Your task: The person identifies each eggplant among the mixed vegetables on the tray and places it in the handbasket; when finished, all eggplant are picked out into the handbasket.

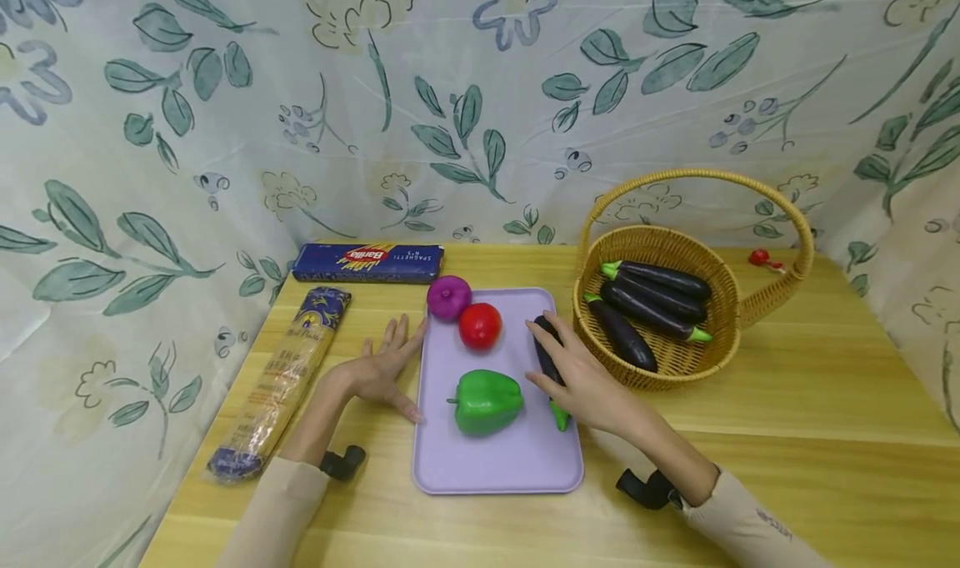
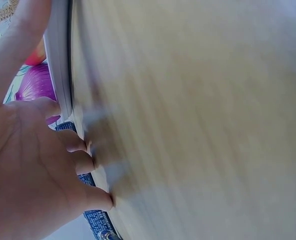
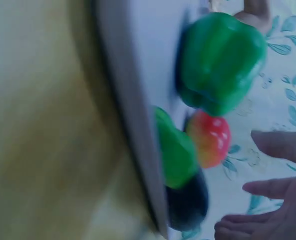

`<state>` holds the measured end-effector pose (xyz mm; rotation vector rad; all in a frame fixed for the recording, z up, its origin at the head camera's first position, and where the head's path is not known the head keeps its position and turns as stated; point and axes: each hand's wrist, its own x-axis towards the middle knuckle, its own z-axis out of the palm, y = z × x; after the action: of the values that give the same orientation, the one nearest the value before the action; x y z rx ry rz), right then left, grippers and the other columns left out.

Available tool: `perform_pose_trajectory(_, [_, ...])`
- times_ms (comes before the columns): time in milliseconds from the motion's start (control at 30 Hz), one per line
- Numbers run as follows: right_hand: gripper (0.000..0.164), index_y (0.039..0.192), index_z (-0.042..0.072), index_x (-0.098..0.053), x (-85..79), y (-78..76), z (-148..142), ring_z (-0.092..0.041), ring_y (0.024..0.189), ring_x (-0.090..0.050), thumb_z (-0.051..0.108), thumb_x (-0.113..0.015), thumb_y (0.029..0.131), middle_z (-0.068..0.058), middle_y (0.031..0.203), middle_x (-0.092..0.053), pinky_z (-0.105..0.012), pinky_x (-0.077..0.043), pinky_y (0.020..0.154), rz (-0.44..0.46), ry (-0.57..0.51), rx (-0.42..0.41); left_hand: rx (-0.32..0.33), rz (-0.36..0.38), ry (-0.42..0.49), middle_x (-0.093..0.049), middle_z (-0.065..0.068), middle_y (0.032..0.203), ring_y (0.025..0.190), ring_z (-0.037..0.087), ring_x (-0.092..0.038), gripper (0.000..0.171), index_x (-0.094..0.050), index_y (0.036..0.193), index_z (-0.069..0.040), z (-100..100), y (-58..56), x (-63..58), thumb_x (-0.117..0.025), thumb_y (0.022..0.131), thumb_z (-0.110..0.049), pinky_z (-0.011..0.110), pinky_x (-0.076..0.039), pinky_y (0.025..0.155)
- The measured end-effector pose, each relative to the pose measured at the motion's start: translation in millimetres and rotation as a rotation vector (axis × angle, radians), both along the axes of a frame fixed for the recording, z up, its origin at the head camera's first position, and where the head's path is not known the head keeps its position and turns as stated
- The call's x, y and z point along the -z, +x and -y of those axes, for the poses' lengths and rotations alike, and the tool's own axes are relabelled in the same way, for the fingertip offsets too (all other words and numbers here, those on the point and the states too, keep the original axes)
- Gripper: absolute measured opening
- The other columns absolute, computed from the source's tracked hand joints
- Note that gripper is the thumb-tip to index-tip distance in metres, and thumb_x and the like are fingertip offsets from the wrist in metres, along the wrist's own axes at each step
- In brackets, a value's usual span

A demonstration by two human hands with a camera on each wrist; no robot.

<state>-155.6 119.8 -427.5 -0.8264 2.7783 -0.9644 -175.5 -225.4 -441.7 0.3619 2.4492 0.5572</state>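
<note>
A lilac tray (image 1: pixel 495 471) lies on the wooden table between the two hands. On it rest a green bell pepper (image 1: pixel 489 403), a red tomato (image 1: pixel 480 327), a purple onion (image 1: pixel 449 299) at the far left corner, and an eggplant (image 1: pixel 546 355) along the right edge. My left hand (image 1: pixel 378 374) spreads its fingers beside the tray's left edge, fingertips low at the tabletop in the left wrist view. Over the eggplant hovers my right hand (image 1: pixel 587 384), partly hiding it; the right wrist view shows its fingers (image 3: pixel 275 187) extended, apart from the eggplant (image 3: pixel 188 202).
A wicker basket (image 1: pixel 731 359) with several eggplants (image 1: pixel 652 297) stands right of the tray, its tall handle arching up. Behind left lies a blue spaghetti box (image 1: pixel 367 263), with a bagged pasta pack (image 1: pixel 277 384) nearer. A small red item (image 1: pixel 761 258) sits behind the basket.
</note>
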Motion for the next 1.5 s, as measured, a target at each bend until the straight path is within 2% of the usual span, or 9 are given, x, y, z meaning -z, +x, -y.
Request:
perform_pose_trajectory(200, [0.073,0.160,0.000,-0.032,22.6,-6.1,7,-0.052,0.151,-0.031,0.019,-0.069,0.100,-0.036,0.166,-0.017,-0.066,-0.040,0.117,-0.024,-0.002,0.091,-0.003,0.001,0.006,0.030,0.023,0.168,0.156,0.042,0.030,0.148,0.017,0.165,-0.021,0,-0.2,0.5,-0.091,0.069,-0.056,0.073,0.015,0.123])
perform_pose_trajectory(333, [0.073,0.160,-0.002,-0.031,28.1,-11.2,7,-0.053,0.148,-0.037,0.018,-0.068,0.101,-0.037,0.166,-0.017,-0.065,-0.042,0.115,-0.016,-0.013,0.121,-0.002,0.001,0.010,0.030,0.023,0.168,0.155,0.042,0.030,0.148,0.017,0.165,-0.021,0,-0.7,1.1,-0.091,0.069,-0.055,0.073,0.015,0.122])
perform_pose_trajectory(500, [0.069,0.159,-0.002,-0.035,27.2,-12.7,7,-0.052,0.145,-0.041,0.015,-0.067,0.101,-0.037,0.164,-0.023,-0.064,-0.045,0.113,-0.023,0.016,0.125,0.001,-0.001,0.002,0.030,0.023,0.167,0.156,0.043,0.029,0.149,0.017,0.165,-0.021,-1,-1.0,1.0,-0.091,0.069,-0.056,0.073,0.014,0.122])
perform_pose_trajectory(700, [0.060,0.151,-0.002,-0.049,24.4,-13.5,8,-0.050,0.145,-0.043,0.010,-0.072,0.097,-0.036,0.158,-0.038,-0.063,-0.046,0.113,-0.106,0.090,0.122,0.002,0.004,-0.001,0.031,0.022,0.167,0.155,0.042,0.030,0.149,0.017,0.165,-0.022,-1,-0.9,1.1,-0.091,0.069,-0.056,0.072,0.015,0.123])
perform_pose_trajectory(867, [0.060,0.149,-0.003,-0.052,23.8,-14.5,10,-0.051,0.141,-0.048,0.010,-0.074,0.094,-0.037,0.154,-0.043,-0.062,-0.048,0.111,-0.150,0.105,0.115,-0.003,0.003,-0.001,0.031,0.022,0.167,0.155,0.042,0.030,0.149,0.018,0.165,-0.022,-1,-1.1,1.7,-0.091,0.068,-0.056,0.072,0.015,0.122])
perform_pose_trajectory(1133, [0.061,0.149,-0.002,-0.053,22.6,-15.9,12,-0.053,0.140,-0.048,0.009,-0.074,0.093,-0.035,0.153,-0.045,-0.064,-0.046,0.113,-0.133,0.092,0.115,-0.003,-0.002,-0.003,0.030,0.023,0.167,0.156,0.042,0.030,0.149,0.017,0.165,-0.021,1,-1.3,-0.5,-0.091,0.068,-0.056,0.072,0.015,0.122])
perform_pose_trajectory(1333, [0.061,0.146,-0.002,-0.056,21.3,-15.9,13,-0.051,0.134,-0.055,0.010,-0.077,0.090,-0.034,0.150,-0.050,-0.062,-0.050,0.109,-0.156,0.082,0.087,-0.001,-0.006,-0.004,0.029,0.024,0.167,0.156,0.043,0.028,0.149,0.017,0.165,-0.020,1,-1.4,0.6,-0.091,0.068,-0.056,0.073,0.014,0.122])
perform_pose_trajectory(1500, [0.061,0.146,-0.001,-0.057,18.1,-16.2,12,-0.050,0.131,-0.058,0.012,-0.078,0.090,-0.033,0.150,-0.051,-0.060,-0.053,0.106,-0.122,0.092,0.062,0.001,-0.007,0.000,0.029,0.024,0.167,0.156,0.044,0.028,0.149,0.017,0.165,-0.021,0,-0.5,3.0,-0.090,0.068,-0.058,0.073,0.013,0.122])
